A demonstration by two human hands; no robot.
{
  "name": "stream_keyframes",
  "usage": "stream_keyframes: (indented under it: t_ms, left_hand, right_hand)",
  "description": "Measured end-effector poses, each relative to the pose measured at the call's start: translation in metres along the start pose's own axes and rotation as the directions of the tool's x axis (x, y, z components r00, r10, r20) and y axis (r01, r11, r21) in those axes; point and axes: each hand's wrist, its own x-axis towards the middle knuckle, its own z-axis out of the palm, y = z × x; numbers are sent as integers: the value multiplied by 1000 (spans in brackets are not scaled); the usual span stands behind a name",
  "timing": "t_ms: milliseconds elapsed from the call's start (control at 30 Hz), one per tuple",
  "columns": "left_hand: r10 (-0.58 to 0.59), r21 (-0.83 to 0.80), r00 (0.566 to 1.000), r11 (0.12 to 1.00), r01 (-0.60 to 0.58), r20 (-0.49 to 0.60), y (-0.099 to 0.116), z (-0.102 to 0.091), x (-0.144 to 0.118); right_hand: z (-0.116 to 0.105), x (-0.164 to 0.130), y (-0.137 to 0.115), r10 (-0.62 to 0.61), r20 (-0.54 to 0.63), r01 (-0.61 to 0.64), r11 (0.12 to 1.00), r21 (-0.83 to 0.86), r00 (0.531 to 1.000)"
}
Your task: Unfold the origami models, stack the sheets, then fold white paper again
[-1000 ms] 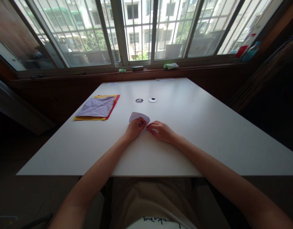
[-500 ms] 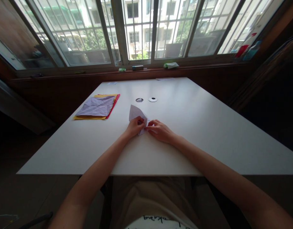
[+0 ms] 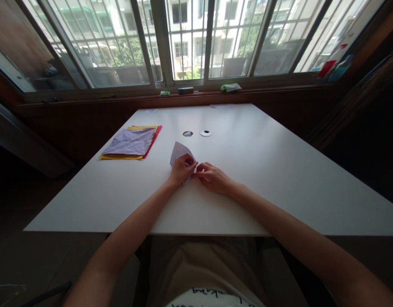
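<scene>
A folded sheet of pale lilac paper (image 3: 179, 151) is held up over the middle of the white table, its pointed upper part tilting away from me to the left. My left hand (image 3: 182, 167) pinches it from the left, thumb and fingers closed on the folds. At its right edge, the curled fingertips of my right hand (image 3: 212, 175) grip the paper too. The hands nearly touch, and they cover most of the lower folds. A small tip of the paper shows below my left fingers.
On the left of the table (image 3: 273, 192) lies a stack of yellow and red paper with a creased lilac sheet (image 3: 132, 141) on top. Two round cable holes (image 3: 187, 134) are beyond my hands. Small packets (image 3: 230, 87) rest on the windowsill.
The paper's upper point has tipped slightly left and down. My left hand has turned a little over the folds; both hands keep their hold.
</scene>
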Motion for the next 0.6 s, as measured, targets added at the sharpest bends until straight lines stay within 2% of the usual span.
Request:
stream_keyframes:
  t_ms: [167,467,600]
  left_hand:
    - [-62,-99,998,993,61,-10,-5,1,2]
    - [-116,-95,993,989,116,14,-12,-1,5]
    - [-132,-128,988,982,142,82,-11,-2,6]
  right_hand:
    - [0,1,0,-10,-13,10,1000,10,1000]
    - [-1,1,-1,5,-8,-5,1000,14,1000]
    - [-1,1,-1,0,-15,0,1000,13,1000]
